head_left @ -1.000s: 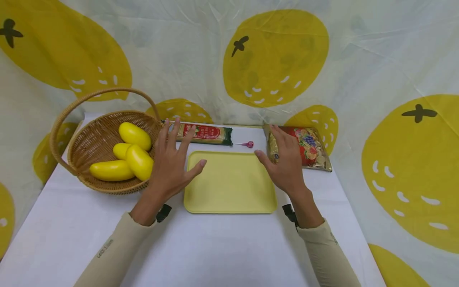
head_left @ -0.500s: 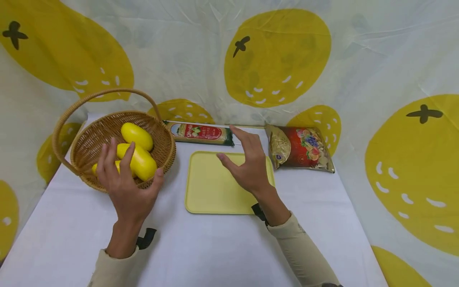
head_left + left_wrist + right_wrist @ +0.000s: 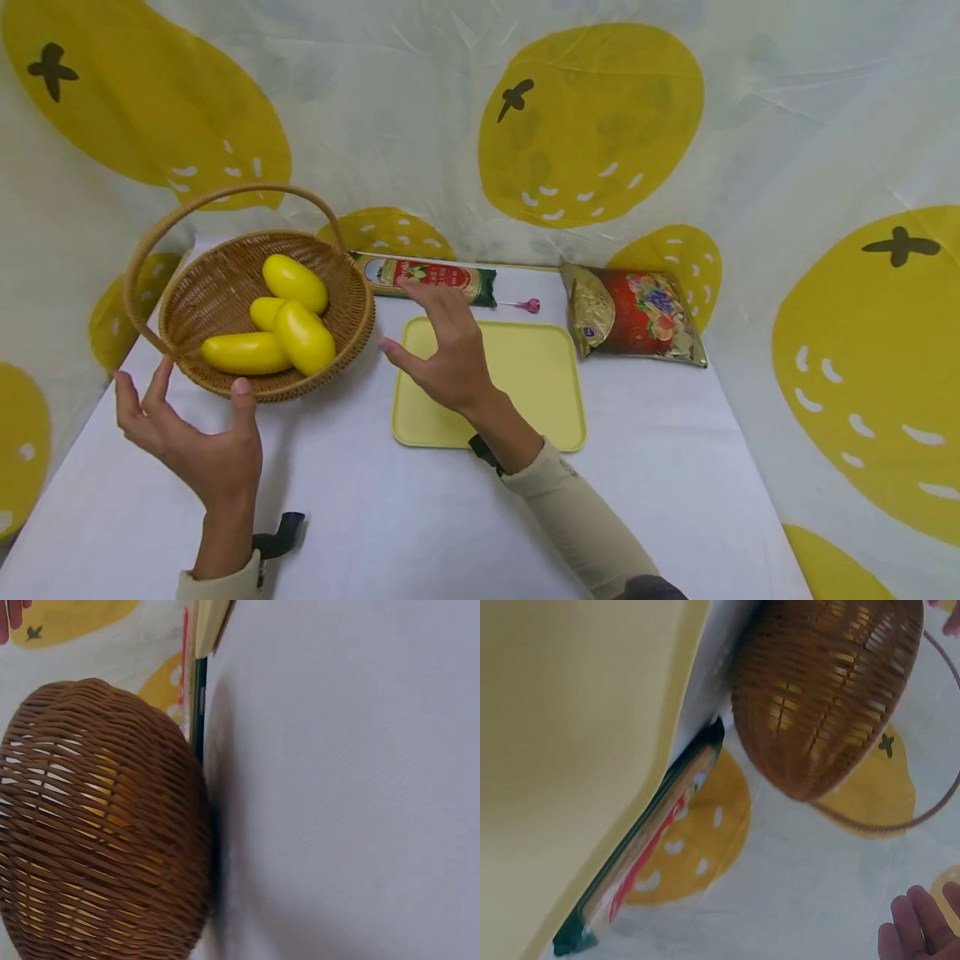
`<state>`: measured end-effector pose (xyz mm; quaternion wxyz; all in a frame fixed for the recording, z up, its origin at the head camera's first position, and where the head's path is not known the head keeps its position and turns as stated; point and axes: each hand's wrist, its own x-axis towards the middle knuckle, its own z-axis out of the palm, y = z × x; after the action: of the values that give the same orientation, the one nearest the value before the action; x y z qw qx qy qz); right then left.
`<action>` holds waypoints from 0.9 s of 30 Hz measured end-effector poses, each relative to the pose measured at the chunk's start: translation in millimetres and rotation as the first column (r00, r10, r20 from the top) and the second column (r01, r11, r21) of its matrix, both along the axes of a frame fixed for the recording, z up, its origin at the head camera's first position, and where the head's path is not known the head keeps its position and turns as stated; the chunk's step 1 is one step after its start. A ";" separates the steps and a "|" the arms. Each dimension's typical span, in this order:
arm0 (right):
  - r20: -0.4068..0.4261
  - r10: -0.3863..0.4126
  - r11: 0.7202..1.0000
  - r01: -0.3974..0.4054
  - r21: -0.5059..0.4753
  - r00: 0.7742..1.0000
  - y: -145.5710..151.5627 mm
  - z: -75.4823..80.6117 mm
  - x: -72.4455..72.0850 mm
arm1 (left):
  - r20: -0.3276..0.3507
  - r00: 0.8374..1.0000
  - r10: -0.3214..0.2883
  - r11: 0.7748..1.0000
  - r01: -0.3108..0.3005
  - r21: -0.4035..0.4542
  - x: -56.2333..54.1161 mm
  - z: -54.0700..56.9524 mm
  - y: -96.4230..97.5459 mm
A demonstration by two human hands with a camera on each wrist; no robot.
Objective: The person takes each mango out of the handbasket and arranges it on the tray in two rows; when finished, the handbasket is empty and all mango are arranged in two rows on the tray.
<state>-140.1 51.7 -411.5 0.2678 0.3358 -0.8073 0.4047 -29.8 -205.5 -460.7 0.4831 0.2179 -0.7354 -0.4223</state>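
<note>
Nearest, on the white-covered table (image 3: 420,517), the left hand (image 3: 198,450) has its fingers spread and slightly bent, thumb held apart, and grips nothing; its fingertips are at the near left rim of the oval brown woven wicker basket (image 3: 213,283), and contact cannot be confirmed. The right hand (image 3: 453,358) is likewise empty, fingers extended and thumb apart, positioned over one pale yellow rectangular tray (image 3: 536,375) with rounded corners. The basket, a single unit with one arched handle (image 3: 225,193), stands beyond the left hand and to the left of the right hand. It contains four smooth yellow oblong fruits (image 3: 303,337): two at the front, overlapping; one partly hidden behind them; one at the rear. Behind the tray, left to right, lie one long green-and-red packet (image 3: 446,275), one pink lollipop (image 3: 532,305) and one red-and-gold bag (image 3: 637,315). Farthest is a white curtain (image 3: 397,108) printed with large yellow fruit.
</note>
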 end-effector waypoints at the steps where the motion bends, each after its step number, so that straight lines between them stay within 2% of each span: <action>1: 0.000 0.010 1.000 -0.010 0.007 1.000 -5.7 -0.6 0.3 | 0.017 1.000 -0.019 0.999 0.018 0.030 0.9 -4.7 -2.0; 3: 0.002 0.028 0.999 -0.028 0.019 1.000 -17.1 -2.4 0.9 | 0.042 0.997 -0.058 0.994 0.054 0.097 2.1 -11.3 -3.4; 5: 0.006 0.043 0.999 -0.043 0.033 0.999 -28.2 -4.3 1.5 | 0.060 0.994 -0.093 0.984 0.083 0.159 3.1 -11.9 -1.1; 6: 0.011 0.050 0.998 -0.051 0.042 0.999 -33.4 -4.8 1.9 | 0.062 0.991 -0.116 0.977 0.103 0.187 3.8 -9.8 1.3; 10: 0.045 0.063 0.993 -0.067 0.096 0.997 -53.0 -8.2 3.0 | 0.078 0.975 -0.206 0.941 0.176 0.290 1.1 -16.9 -0.3; 13: 0.079 0.072 0.987 -0.083 0.140 0.994 -65.7 -9.8 2.3 | 0.079 0.959 -0.271 0.913 0.230 0.336 -3.4 -27.9 -6.8; 15: 0.110 0.083 0.982 -0.100 0.162 0.990 -73.2 -10.4 1.0 | 0.051 0.949 -0.312 0.890 0.273 0.366 -5.3 -28.1 -6.9; 17: 0.153 0.091 0.976 -0.119 0.181 0.984 -79.5 -10.3 0.0 | 0.041 0.941 -0.336 0.878 0.297 0.374 -6.8 -28.9 -6.5; 20: 0.228 0.079 0.967 -0.130 0.218 0.971 -87.5 -10.1 -1.3 | 0.040 0.931 -0.362 0.873 0.324 0.363 -7.6 -30.2 -5.4; 24: 0.300 0.037 0.948 -0.129 0.292 0.953 -95.0 -9.7 -2.3 | 0.077 0.927 -0.366 0.889 0.325 0.322 -5.2 -31.5 -1.4; 27: 0.319 0.006 0.923 -0.128 0.364 0.948 -100.6 -9.1 -3.8 | 0.091 0.931 -0.353 0.900 0.312 0.304 -2.5 -29.4 3.2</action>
<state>-143.9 -48.9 -420.6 0.0528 0.3409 -0.8903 0.2974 -32.2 -202.2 -490.2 0.3131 0.1858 -0.7263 -0.5831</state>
